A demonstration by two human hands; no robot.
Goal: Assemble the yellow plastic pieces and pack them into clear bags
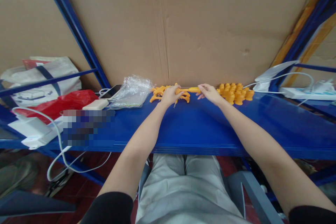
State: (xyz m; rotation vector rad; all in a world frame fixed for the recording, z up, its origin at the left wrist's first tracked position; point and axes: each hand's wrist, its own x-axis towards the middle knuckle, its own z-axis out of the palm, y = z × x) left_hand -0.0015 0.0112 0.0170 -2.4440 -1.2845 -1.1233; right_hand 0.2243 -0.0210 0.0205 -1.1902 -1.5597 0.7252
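My right hand [210,94] pinches one end of a long yellow-orange plastic piece [193,90], just above the blue shelf top. At its other end my left hand [170,96] is closed, with thumb and fingers on the orange plastic; the exact grip is partly hidden. Beside and under my left hand lie curved orange plastic pieces [154,97]. A small metal chain [175,104] hangs out below them. Just right of my right hand stands a cluster of several small orange plastic figures [237,94], packed close together.
Left of the orange pieces lie clear plastic bags [135,92] and a phone [111,91]. Farther left are a red bag [70,103], a power strip with a white charger [34,126] and cables. A cardboard wall [210,24] closes the back of the blue shelf [199,126].
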